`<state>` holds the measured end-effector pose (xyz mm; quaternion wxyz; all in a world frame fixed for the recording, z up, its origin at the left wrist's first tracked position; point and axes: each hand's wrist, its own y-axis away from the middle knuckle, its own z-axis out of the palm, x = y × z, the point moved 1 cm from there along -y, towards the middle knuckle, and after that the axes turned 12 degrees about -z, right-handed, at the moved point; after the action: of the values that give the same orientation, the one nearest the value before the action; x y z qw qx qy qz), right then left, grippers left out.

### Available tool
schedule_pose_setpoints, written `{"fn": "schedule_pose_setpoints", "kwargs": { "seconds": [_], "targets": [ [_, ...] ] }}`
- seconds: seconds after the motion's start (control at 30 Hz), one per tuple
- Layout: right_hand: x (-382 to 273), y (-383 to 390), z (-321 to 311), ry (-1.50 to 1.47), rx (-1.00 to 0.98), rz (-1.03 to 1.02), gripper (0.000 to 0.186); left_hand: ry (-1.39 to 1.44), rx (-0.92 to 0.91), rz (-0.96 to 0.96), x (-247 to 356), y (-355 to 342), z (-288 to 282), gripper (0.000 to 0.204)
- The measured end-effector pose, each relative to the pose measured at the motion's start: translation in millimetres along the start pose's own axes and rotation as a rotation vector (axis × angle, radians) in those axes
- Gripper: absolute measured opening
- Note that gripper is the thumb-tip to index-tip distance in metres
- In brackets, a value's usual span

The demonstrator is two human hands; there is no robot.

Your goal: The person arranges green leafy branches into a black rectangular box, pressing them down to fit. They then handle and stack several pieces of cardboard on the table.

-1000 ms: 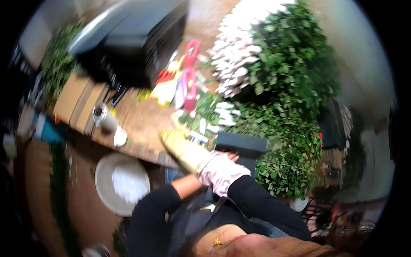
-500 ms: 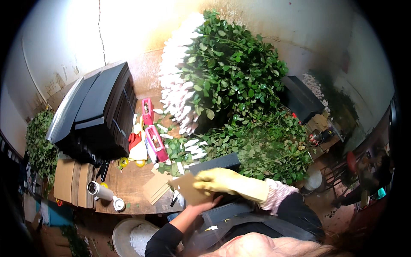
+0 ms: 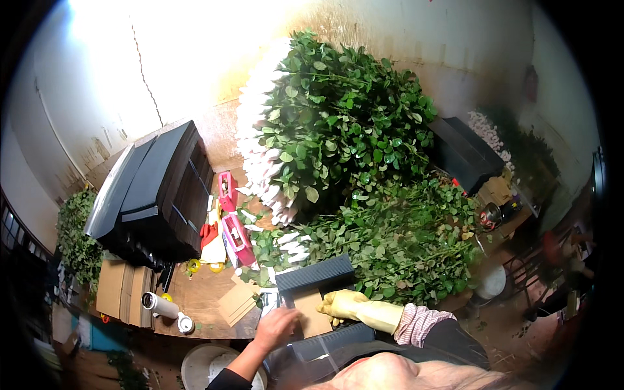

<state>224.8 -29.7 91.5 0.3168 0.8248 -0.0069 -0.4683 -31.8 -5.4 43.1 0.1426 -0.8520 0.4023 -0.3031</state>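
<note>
My right hand (image 3: 344, 304), in a yellow rubber glove with a striped cuff, curls on the right edge of a brown cardboard sheet (image 3: 312, 313) lying on the wooden bench (image 3: 195, 299). My bare left hand (image 3: 276, 327) rests flat on the sheet's left side, fingers spread. Just beyond the sheet lies a black ribbed stack (image 3: 315, 276). Behind it rises a big heap of leafy flower stems (image 3: 351, 130) with buds in white sleeves (image 3: 260, 162).
A tall stack of black sheets (image 3: 162, 188) stands at the left, with pink boxes (image 3: 235, 237), a red glove (image 3: 209, 233) and yellow tape rolls (image 3: 194, 265) beside it. Loose cardboard pieces (image 3: 237, 302), a white cylinder (image 3: 162, 304) and a white bucket (image 3: 201, 367) are nearby.
The view has swung up toward the flower heap. My gloved right hand moved from the left of the bench to the cardboard sheet, and my left hand came down on it.
</note>
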Motion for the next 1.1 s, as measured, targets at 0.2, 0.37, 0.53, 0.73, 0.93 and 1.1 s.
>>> {"fn": "schedule_pose_setpoints", "kwargs": {
  "seconds": [0.2,0.37,0.53,0.73,0.93,1.1],
  "targets": [
    [-37,13,-30,0.490,-0.210,-0.007,0.044,-0.025,-0.401,-0.062,18,-21,20,0.029],
    [-95,9,-178,0.670,0.374,-0.879,0.064,-0.059,-0.515,-0.155,35,-29,-1,0.029],
    [-168,-73,-446,1.622,0.982,0.095,0.088,0.053,-0.488,-0.147,23,-30,25,0.029],
    [-236,-120,-555,1.245,1.111,0.239,0.105,0.083,-0.536,-0.262,10,-25,36,0.032],
    [-202,-190,-634,1.329,1.176,0.266,0.100,0.129,-0.577,-0.272,-3,-30,50,0.035],
    [-210,-187,-598,1.075,1.136,0.056,0.054,0.118,-0.581,-0.312,-5,-24,49,0.038]
  ]
}}
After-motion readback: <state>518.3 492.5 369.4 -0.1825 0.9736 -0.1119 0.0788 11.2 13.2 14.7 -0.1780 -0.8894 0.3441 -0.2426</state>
